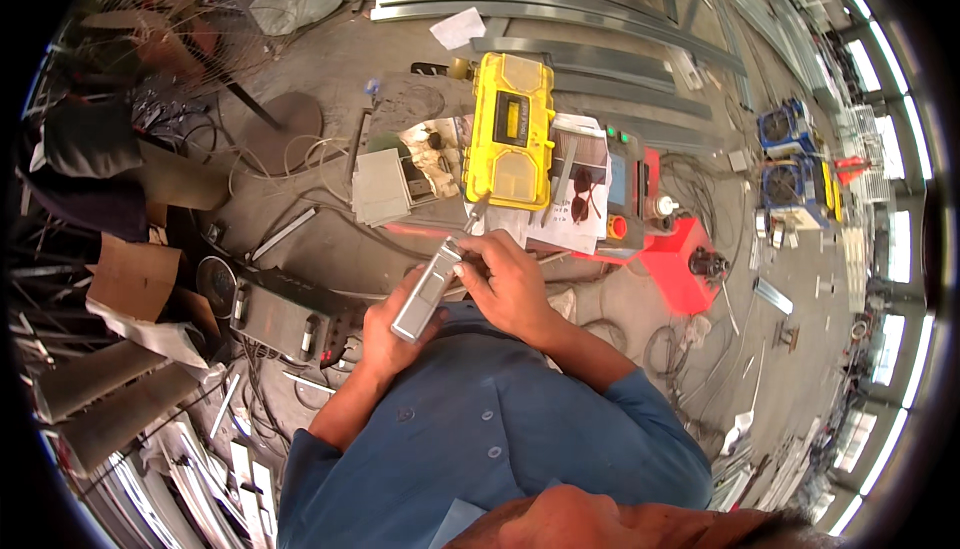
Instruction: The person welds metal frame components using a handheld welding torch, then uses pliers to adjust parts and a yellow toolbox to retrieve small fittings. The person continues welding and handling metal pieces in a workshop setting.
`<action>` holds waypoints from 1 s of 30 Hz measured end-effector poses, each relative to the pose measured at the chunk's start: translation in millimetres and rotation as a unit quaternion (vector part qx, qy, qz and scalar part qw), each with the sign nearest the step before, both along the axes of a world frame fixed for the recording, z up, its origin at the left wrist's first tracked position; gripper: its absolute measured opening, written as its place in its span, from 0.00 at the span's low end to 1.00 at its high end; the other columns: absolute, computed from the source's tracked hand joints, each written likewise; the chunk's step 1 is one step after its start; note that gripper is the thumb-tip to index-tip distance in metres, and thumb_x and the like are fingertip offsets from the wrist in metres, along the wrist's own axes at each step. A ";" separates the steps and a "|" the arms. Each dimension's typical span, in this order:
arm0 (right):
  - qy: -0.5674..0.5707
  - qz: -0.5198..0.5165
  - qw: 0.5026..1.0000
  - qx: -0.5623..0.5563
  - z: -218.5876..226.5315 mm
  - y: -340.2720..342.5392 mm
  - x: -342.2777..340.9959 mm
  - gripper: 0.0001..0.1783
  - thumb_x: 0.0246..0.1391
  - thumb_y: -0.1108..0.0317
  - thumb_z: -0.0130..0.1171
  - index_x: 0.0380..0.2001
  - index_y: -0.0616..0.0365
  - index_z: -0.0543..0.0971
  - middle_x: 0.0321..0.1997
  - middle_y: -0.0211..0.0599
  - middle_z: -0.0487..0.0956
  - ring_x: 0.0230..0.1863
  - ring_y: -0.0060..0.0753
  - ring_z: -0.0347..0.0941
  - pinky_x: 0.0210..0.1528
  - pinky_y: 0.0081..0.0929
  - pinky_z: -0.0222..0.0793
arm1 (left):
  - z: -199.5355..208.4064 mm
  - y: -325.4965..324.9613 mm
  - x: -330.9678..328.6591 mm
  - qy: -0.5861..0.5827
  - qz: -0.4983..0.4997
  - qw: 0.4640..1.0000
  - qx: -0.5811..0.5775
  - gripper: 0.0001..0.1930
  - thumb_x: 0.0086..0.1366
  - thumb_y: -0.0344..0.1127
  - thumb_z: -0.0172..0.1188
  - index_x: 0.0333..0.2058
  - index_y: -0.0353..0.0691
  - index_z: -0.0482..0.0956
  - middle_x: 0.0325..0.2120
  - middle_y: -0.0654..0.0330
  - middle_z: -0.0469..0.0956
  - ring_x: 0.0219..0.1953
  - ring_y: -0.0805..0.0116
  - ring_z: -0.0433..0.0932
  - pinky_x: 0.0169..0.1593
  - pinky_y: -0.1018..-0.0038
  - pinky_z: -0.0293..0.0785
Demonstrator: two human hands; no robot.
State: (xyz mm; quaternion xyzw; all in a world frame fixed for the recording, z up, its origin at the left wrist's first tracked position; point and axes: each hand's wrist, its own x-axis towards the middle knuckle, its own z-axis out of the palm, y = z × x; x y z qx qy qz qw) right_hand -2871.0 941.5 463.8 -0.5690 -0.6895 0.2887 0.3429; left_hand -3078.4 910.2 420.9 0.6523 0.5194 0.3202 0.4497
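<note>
My left hand [384, 327] is closed around the lower part of a slim silver-grey oblong metal piece [425, 294], tilted up and to the right in front of my chest. My right hand [507, 284] has its thumb and fingers closed at the piece's upper end, where a narrow dark tip [477, 214] sticks out toward the toolbox. What exactly the piece is, I cannot make out. Just beyond my hands lies a yellow toolbox [480, 154] with clear lid windows. Printed papers [580, 234] rest beside it, with dark sunglasses [582, 194] on top.
A control panel with a red-and-yellow knob [616, 227] stands right of the papers, near a red metal bracket [680, 269]. Grey plates [380, 187] lie left of the toolbox. A black machine [285, 319] sits on the left floor; steel profiles [560, 14] lie at the far side.
</note>
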 end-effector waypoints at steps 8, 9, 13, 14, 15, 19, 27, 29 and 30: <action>0.055 -0.018 0.992 -0.108 -33.8 -6.3 7.0 0.40 0.57 0.59 0.65 0.67 0.62 0.59 0.52 0.48 0.73 0.42 0.43 0.78 0.44 0.39 0.76 | -16.6 27.8 23.9 0.002 0.011 1.000 -0.004 0.35 0.55 0.35 0.74 0.61 0.44 0.69 0.42 0.48 0.84 0.40 0.46 0.85 0.43 0.59 0.82; 0.054 -0.012 0.993 -0.100 -37.2 -6.0 11.3 0.40 0.57 0.59 0.65 0.67 0.63 0.59 0.52 0.49 0.72 0.42 0.43 0.78 0.44 0.39 0.76 | -17.9 29.3 29.5 0.011 0.011 1.000 -0.011 0.35 0.55 0.35 0.74 0.61 0.44 0.69 0.42 0.48 0.83 0.40 0.46 0.84 0.42 0.59 0.82; 0.039 0.000 0.993 -0.108 -47.6 1.9 38.1 0.40 0.58 0.57 0.64 0.66 0.64 0.59 0.53 0.51 0.71 0.43 0.46 0.77 0.45 0.40 0.75 | -25.5 34.0 58.7 0.050 0.014 0.998 -0.026 0.36 0.55 0.36 0.73 0.62 0.43 0.69 0.39 0.47 0.84 0.38 0.44 0.84 0.39 0.57 0.82; 0.038 0.004 0.992 -0.117 -51.8 3.1 45.7 0.40 0.58 0.57 0.64 0.66 0.64 0.59 0.53 0.51 0.70 0.44 0.47 0.77 0.45 0.40 0.75 | -27.1 33.4 65.8 0.066 0.017 0.997 -0.037 0.36 0.55 0.35 0.73 0.62 0.43 0.69 0.39 0.47 0.84 0.38 0.44 0.84 0.39 0.57 0.82; 0.039 0.008 0.991 -0.127 -55.9 4.2 52.6 0.40 0.58 0.57 0.64 0.66 0.64 0.59 0.53 0.51 0.70 0.44 0.48 0.77 0.46 0.40 0.75 | -29.0 32.2 72.6 0.083 0.018 0.995 -0.049 0.36 0.54 0.35 0.73 0.62 0.43 0.69 0.38 0.47 0.84 0.37 0.44 0.84 0.38 0.57 0.81; 0.063 0.034 0.980 -0.183 -63.2 9.4 78.6 0.41 0.56 0.58 0.65 0.66 0.65 0.59 0.55 0.51 0.69 0.45 0.49 0.76 0.46 0.41 0.75 | -32.2 27.4 99.7 0.100 0.046 0.993 -0.038 0.36 0.54 0.34 0.73 0.61 0.41 0.69 0.37 0.46 0.84 0.36 0.43 0.84 0.37 0.57 0.81; 0.087 0.085 0.975 -0.185 -85.2 14.7 109.6 0.42 0.54 0.59 0.66 0.67 0.64 0.59 0.57 0.52 0.68 0.45 0.53 0.76 0.46 0.42 0.75 | -37.0 19.0 133.7 0.118 0.078 0.989 -0.038 0.35 0.55 0.31 0.72 0.61 0.38 0.68 0.39 0.46 0.83 0.38 0.45 0.85 0.37 0.59 0.82; 0.096 0.091 0.972 -0.194 -85.2 16.9 113.7 0.42 0.54 0.60 0.66 0.67 0.64 0.59 0.58 0.53 0.68 0.45 0.53 0.76 0.46 0.42 0.75 | -40.7 15.9 136.0 0.121 0.082 0.989 -0.034 0.35 0.55 0.32 0.72 0.61 0.38 0.68 0.40 0.46 0.84 0.39 0.46 0.85 0.38 0.60 0.82; 0.100 0.095 0.970 -0.198 -85.0 18.2 115.5 0.42 0.54 0.60 0.66 0.67 0.64 0.59 0.58 0.53 0.68 0.45 0.54 0.76 0.46 0.42 0.75 | -42.4 14.7 137.2 0.122 0.084 0.988 -0.032 0.35 0.55 0.32 0.72 0.61 0.38 0.68 0.40 0.47 0.84 0.40 0.46 0.85 0.39 0.61 0.82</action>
